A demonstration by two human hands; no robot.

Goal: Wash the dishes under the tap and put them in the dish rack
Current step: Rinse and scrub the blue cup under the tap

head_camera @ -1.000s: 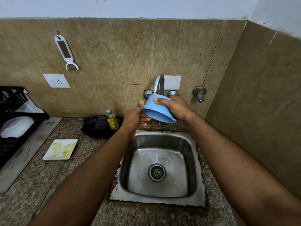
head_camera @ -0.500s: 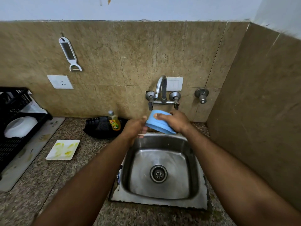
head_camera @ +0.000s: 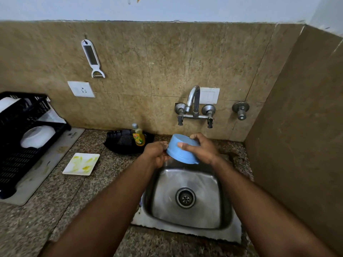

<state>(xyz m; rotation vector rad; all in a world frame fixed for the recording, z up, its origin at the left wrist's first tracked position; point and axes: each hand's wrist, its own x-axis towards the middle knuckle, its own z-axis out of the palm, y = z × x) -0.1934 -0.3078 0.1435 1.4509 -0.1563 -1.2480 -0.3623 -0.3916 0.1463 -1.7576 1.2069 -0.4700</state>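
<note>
I hold a blue bowl (head_camera: 179, 152) upside down and tilted over the back rim of the steel sink (head_camera: 187, 197). My left hand (head_camera: 156, 153) grips its left edge and my right hand (head_camera: 201, 148) lies over its top and right side. The tap (head_camera: 194, 106) is on the wall above the bowl; I see no water running. A white square plate (head_camera: 81, 164) smeared with yellow lies on the counter to the left. The black dish rack (head_camera: 20, 145) at far left holds a white bowl (head_camera: 37, 136) and a white dish (head_camera: 7, 103).
A dish soap bottle (head_camera: 138, 135) stands by a dark scrubber tray (head_camera: 122, 143) behind the sink's left side. A separate wall valve (head_camera: 240, 110) sits right of the tap. The tiled side wall (head_camera: 297, 145) closes off the right. A peeler (head_camera: 92, 59) hangs above a socket (head_camera: 81, 89).
Both hands have lowered the blue bowl from up at the tap spout to just above the sink's back rim. The view has shifted so the sink sits further right.
</note>
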